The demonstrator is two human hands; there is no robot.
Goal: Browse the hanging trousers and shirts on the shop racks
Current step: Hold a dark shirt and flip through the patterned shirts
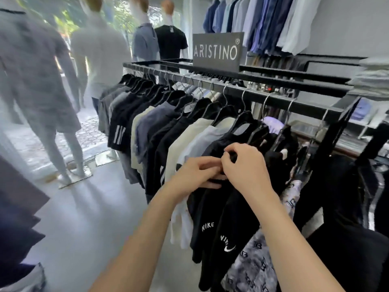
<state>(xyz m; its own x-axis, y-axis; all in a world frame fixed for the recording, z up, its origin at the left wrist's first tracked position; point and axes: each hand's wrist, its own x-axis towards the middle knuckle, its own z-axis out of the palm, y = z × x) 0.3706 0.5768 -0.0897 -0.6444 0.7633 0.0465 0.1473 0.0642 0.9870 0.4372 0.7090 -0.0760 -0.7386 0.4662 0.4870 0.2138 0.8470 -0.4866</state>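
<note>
Both hands pinch black cloth: right hand [244, 165] curled on the upper edge of a black garment [212, 209], left hand [195, 175] just beside it, fingers closed on the same dark fabric, the two hands touching. Garment hangs near the right end of the black rack [263, 95], among dark, cream and blue pieces running off to the far left. Shirts [263, 24] hang on the far wall; mannequins [170, 43] stand far left. Step in hand, as judged: examining one item mid-rack. Next move likely calls for parting the hangers to reach a neighbouring piece.
</note>
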